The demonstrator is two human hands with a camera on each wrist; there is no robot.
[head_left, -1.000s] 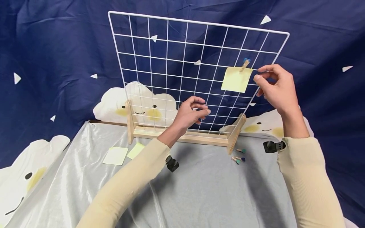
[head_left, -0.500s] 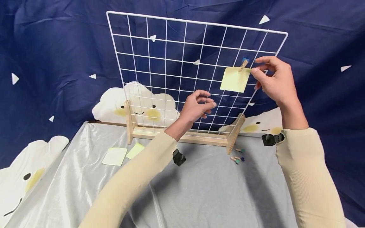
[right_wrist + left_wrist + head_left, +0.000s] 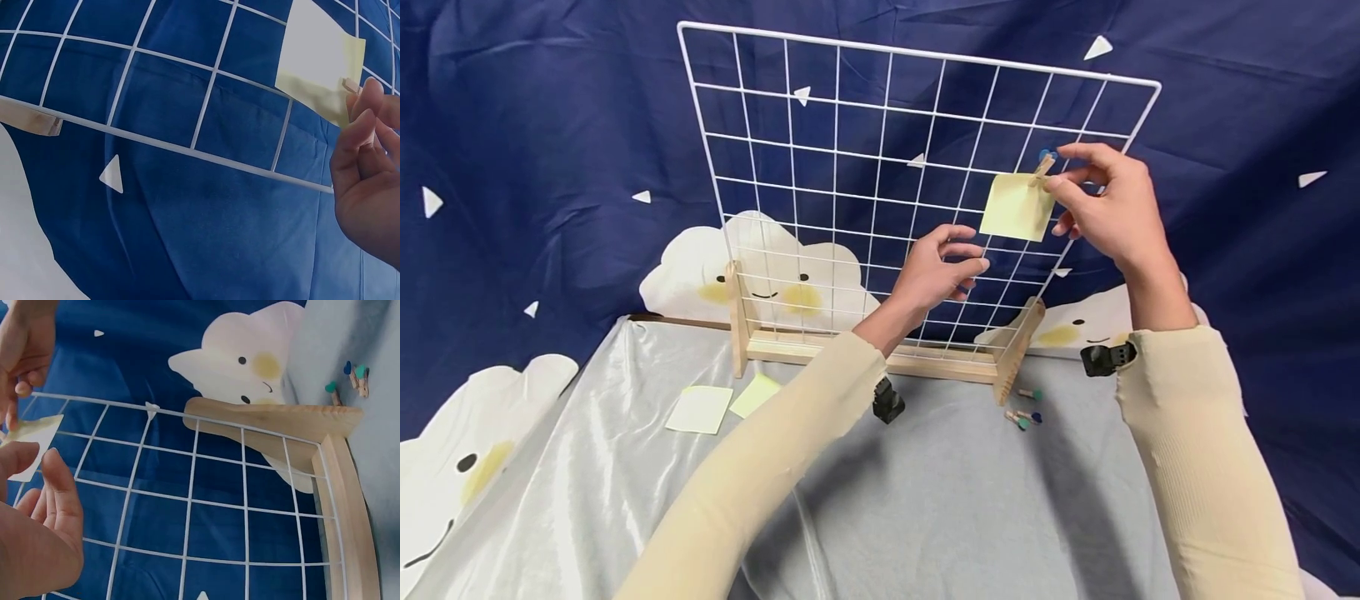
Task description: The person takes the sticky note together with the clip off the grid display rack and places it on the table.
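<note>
A yellow sticky note (image 3: 1015, 210) hangs on the white wire grid (image 3: 917, 117), under a small wooden clothespin (image 3: 1042, 169) with a blue heart. My right hand (image 3: 1116, 204) is at the note's upper right corner, thumb tip by the clothespin and index finger near the heart; a gap shows between them. In the right wrist view the clothespin (image 3: 350, 85) pokes out beside the fingertips. Below and left of the note, my left hand (image 3: 938, 268) hovers before the grid with loosely bent fingers, holding nothing. The left wrist view shows the note (image 3: 39, 442) beyond its thumb.
Two more sticky notes, one pale (image 3: 700, 409) and one yellow (image 3: 756, 395), lie on the grey cloth (image 3: 970, 492) at left. Several heart clothespins (image 3: 1024, 418) lie by the right foot of the wooden stand (image 3: 1019, 354). A blue curtain (image 3: 550, 100) hangs behind.
My right hand has moved left, from beside the note to the clothespin. The left hand has risen and shifted right, closer to the note's lower edge. The hanging note stays in place.
</note>
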